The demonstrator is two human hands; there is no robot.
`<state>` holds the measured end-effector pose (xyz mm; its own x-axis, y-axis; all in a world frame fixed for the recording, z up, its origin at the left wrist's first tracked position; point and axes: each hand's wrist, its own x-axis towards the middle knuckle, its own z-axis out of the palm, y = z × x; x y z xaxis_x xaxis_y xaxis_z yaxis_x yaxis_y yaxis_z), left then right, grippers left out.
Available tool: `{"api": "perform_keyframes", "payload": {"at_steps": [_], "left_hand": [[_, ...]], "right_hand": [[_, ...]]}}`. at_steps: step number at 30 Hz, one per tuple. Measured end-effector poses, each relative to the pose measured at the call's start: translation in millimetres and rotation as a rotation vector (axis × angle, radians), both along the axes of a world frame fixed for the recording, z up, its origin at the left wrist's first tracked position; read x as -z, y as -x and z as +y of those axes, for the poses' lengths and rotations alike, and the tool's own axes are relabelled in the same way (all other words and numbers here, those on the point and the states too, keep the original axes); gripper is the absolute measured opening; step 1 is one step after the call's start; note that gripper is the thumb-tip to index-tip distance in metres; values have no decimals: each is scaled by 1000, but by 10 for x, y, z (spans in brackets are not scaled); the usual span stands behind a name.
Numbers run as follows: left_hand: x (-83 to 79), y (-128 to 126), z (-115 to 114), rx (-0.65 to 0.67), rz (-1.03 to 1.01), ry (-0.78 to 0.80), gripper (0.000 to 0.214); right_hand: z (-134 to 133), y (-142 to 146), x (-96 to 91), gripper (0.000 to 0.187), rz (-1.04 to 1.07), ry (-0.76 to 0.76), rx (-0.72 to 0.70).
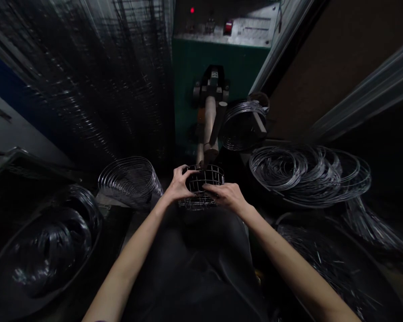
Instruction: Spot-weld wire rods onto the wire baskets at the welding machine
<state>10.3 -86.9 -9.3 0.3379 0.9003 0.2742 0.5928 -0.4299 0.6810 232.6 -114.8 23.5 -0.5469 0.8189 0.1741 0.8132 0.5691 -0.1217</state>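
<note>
A round wire basket sits in front of me, just below the tip of the spot welder's arm. My left hand grips the left side of its rim, thumb and fingers curved around the wires. With its fingers closed at the rim, my right hand holds the right side of the basket. The welder's tip reaches down to the basket's far edge between my hands. Dim light hides how the fingertips meet the wires.
A green machine body with a red switch stands ahead. Stacked wire rings are at left, with a tub of coils nearer. Wire hoops lie at right, above a bin of cut wires.
</note>
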Motion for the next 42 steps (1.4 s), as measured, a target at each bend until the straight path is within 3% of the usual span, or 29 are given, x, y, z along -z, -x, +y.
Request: {"api": "perform_keyframes", "payload": {"at_steps": [11,16,21,25,30,34,38,42], "left_hand": [[16,36,88,24,-23,6,85],[-39,36,304,-2,-20,67,85],[-43,29,433,12,-28,20,84],[-40,40,457,3,-38,30,81],[-57,58,671,8,-31,65,81],[-61,51,823,-3,-29,60,83],[4,82,812,0,-46,-1,94],[202,237,692,61,-100,18,123]], "right_hand": [[34,58,-9,30,32,46,42],[187,103,-47,28,60,36,122],[175,92,3,27,244,-10,156],[117,57,72,23,358,-73,280],[357,85,82,19,536,-14,352],[500,152,14,18,563,42,400],[352,2,-10,24,561,-33,414],[-15,-381,256,34,371,-31,591]]}}
